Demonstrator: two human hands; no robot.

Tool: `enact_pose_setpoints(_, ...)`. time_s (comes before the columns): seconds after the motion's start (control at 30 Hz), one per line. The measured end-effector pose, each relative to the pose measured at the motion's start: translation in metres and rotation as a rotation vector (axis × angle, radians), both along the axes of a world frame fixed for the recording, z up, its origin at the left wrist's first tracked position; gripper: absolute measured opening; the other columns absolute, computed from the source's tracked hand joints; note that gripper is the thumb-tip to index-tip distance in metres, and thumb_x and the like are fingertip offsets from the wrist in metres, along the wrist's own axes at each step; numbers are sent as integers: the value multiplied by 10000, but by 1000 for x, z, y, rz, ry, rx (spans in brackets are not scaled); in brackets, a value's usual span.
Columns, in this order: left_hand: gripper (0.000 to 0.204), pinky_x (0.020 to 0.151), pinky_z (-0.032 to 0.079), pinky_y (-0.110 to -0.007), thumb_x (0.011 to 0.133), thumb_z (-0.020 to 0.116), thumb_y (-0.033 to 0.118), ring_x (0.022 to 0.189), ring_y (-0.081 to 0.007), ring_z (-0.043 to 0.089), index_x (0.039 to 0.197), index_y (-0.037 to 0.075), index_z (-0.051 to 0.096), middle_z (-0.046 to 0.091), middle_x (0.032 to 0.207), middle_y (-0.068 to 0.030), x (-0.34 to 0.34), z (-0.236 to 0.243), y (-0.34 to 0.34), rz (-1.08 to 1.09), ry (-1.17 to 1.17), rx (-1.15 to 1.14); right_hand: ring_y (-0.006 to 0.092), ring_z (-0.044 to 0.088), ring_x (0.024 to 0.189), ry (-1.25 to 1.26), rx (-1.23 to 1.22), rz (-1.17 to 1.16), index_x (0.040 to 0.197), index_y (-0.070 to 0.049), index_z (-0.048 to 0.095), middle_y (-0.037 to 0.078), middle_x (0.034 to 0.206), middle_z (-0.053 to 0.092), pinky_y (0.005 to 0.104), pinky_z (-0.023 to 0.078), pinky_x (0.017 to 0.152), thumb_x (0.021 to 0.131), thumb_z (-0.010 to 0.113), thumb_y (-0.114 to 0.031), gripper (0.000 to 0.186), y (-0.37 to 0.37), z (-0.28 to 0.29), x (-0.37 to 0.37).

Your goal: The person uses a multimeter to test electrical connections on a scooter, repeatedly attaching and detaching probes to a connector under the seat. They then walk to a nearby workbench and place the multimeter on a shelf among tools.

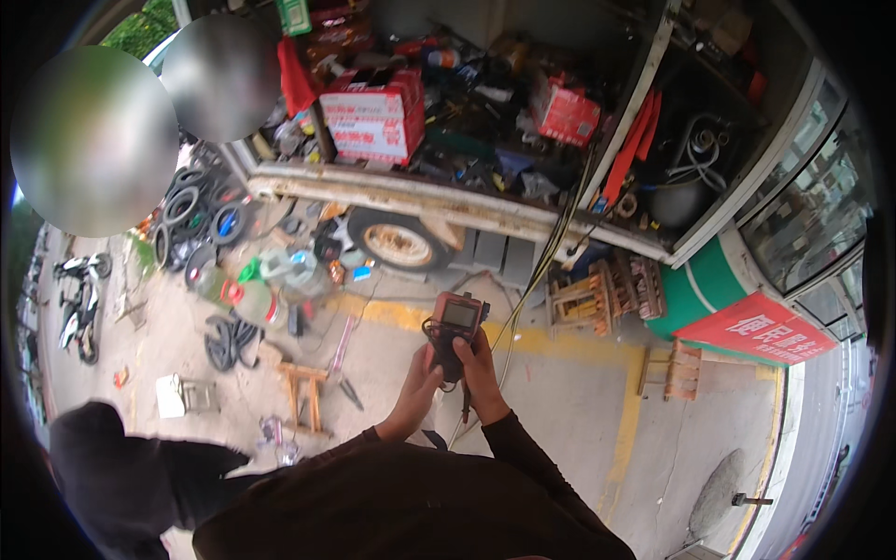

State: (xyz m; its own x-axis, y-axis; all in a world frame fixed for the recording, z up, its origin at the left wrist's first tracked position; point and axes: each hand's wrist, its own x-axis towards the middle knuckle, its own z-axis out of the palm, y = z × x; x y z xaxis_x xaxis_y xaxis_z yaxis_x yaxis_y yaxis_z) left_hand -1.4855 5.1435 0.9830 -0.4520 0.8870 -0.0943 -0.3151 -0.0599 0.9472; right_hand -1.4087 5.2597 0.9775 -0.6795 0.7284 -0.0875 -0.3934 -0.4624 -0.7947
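Note:
A red and black multimeter (pixel 458 314) with a small grey screen is held upright in front of my body, between both hands. My left hand (pixel 414 396) is closed around its lower left side. My right hand (pixel 480 377) grips the lower right side, with the thumb on the front. Dark test leads (pixel 431 329) loop around the meter's left edge, and a thin dark piece hangs below it between my hands. The fingers behind the meter are hidden.
An open trailer bed ahead, with a wheel (pixel 397 241), holds cartons (pixel 373 121) and loose parts. Tyres (pixel 177 207), plastic jugs (pixel 257 303) and a wooden stool (pixel 302 397) stand left. Hoses (pixel 511 327) trail down beside the meter. Another person (pixel 117 476) is at lower left.

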Motion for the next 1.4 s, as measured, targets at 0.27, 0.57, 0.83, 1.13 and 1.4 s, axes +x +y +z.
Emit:
enact_pose_setpoints(0.27,561,948,483,-334,919,636,67,1122,-195,629,1436,-18,434,596,1334,-133,-175,90,121,-348,502,188,203,666,992,233,-133,75,1333,-30,500,96,1170,637,326,557,853,1034,486,-368,451,174,90,-115)
enact_pose_setpoints(0.57,366,875,527,-315,942,654,131,979,-175,684,1265,-29,591,727,1036,-118,-293,29,128,-246,432,-242,242,615,1140,178,671,-77,1416,-53,439,114,1279,590,378,540,930,935,678,-295,589,372,253,-168)
enact_pose_setpoints(0.83,324,776,566,-299,966,626,134,897,-214,715,1239,-37,588,717,1006,-145,-341,-31,139,-97,180,-472,245,643,1053,322,667,-249,1347,-115,534,73,1240,623,422,545,890,984,599,-339,432,595,453,-239)
enact_pose_setpoints(1.13,388,779,564,-320,979,608,217,923,-228,707,1272,-34,571,709,1043,-154,-328,-11,231,160,-13,-440,255,659,915,-246,1301,-19,1201,-47,582,119,1072,632,397,588,695,992,561,-263,302,877,572,-399)
enact_pose_setpoints(1.4,364,818,549,-317,983,623,209,946,-213,692,1237,-50,594,719,1021,-167,-318,-89,231,265,-75,-456,252,674,879,-488,1326,-282,1318,-79,554,130,1110,639,406,590,588,928,638,-338,476,813,538,-464)
